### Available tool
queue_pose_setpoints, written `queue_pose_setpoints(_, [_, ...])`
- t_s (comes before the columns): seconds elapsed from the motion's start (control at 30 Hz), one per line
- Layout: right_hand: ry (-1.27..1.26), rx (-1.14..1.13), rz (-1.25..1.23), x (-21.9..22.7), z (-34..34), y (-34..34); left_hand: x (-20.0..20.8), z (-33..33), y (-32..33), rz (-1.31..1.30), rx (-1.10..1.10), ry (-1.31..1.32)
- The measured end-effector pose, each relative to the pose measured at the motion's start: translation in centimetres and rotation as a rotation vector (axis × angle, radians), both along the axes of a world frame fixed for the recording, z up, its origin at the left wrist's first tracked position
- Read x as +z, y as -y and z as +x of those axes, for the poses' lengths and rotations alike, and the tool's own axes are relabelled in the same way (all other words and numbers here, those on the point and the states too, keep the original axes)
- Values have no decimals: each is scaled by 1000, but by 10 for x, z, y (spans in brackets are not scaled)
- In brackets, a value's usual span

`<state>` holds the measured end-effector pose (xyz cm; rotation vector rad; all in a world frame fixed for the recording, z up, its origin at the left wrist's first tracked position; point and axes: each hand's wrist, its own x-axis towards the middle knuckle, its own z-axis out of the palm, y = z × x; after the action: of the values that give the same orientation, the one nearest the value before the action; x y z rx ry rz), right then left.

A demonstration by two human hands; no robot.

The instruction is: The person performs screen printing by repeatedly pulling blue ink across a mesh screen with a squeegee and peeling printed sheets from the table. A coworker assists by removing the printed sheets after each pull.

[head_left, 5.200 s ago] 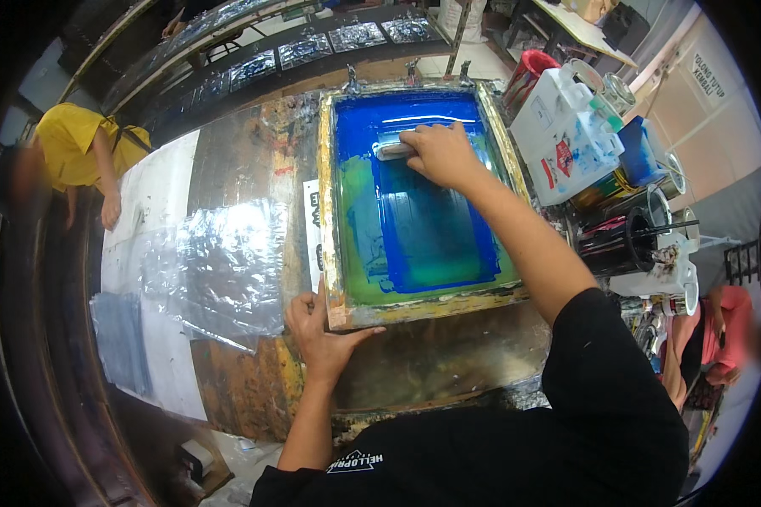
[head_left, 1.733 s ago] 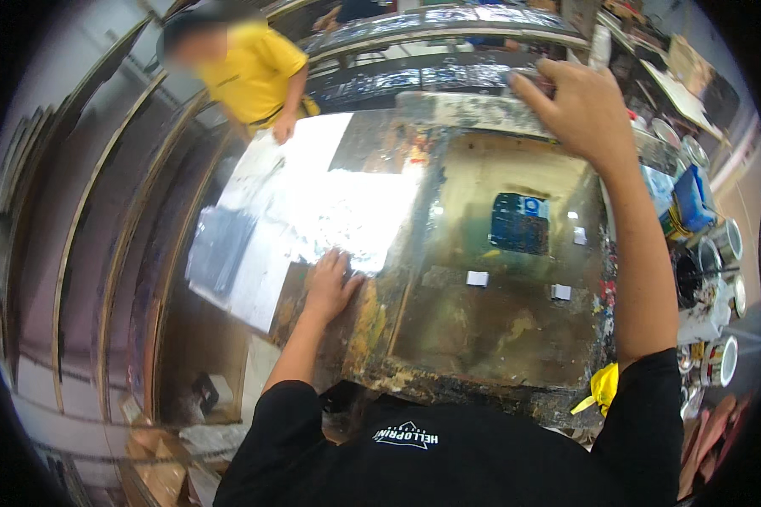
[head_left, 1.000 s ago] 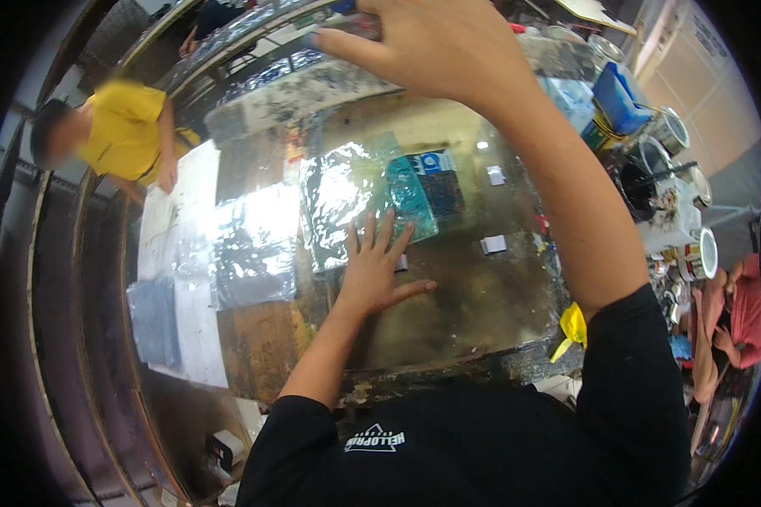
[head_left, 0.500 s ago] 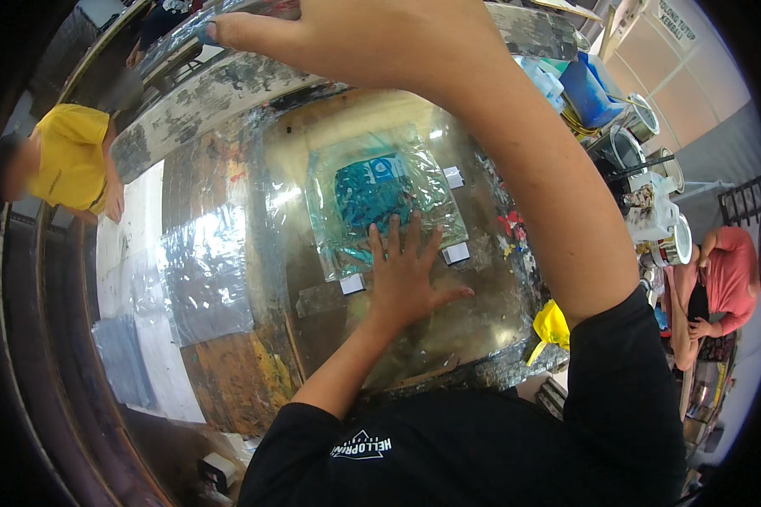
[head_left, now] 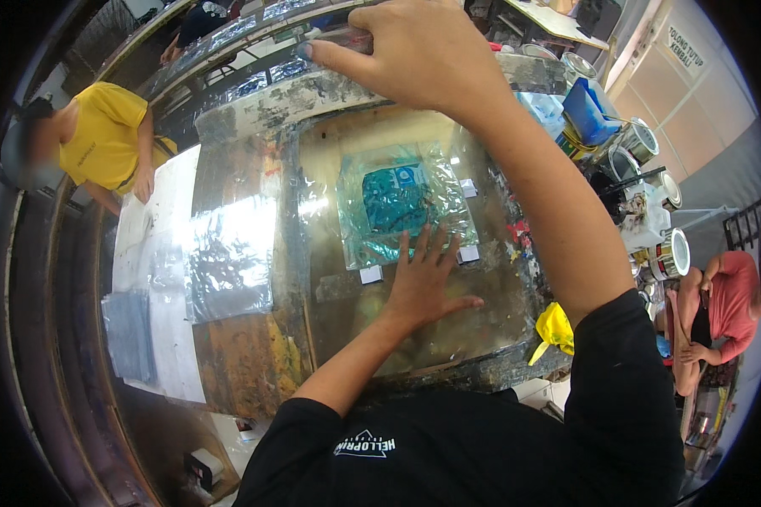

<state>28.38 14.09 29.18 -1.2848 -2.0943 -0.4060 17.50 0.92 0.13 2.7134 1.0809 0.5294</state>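
Clear plastic, the sheet [head_left: 409,206] lies flat under and beyond the left hand's [head_left: 418,291] fingertips; I see the fingers splayed wide, grasping nothing. Its sides run away from that hand, the far end leaning slightly left; it looks nearly square to me, so I can't tell its long axis. A teal patch [head_left: 384,199] shows through ahead of the fingertips. One white tab [head_left: 370,275] sits left of them, another to their right. Beyond, the right hand [head_left: 427,55] is raised, thumb out; I can't tell whether it grips anything.
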Motion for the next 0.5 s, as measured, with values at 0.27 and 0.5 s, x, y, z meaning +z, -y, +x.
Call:
queue_pose_setpoints(0.27, [14, -19, -43, 2, 1, 0, 0, 14, -112, -199, 181, 230])
queue_pose_setpoints(0.5, [51, -6, -30, 5, 4, -12, -11, 19, -173, -8, 105, 55])
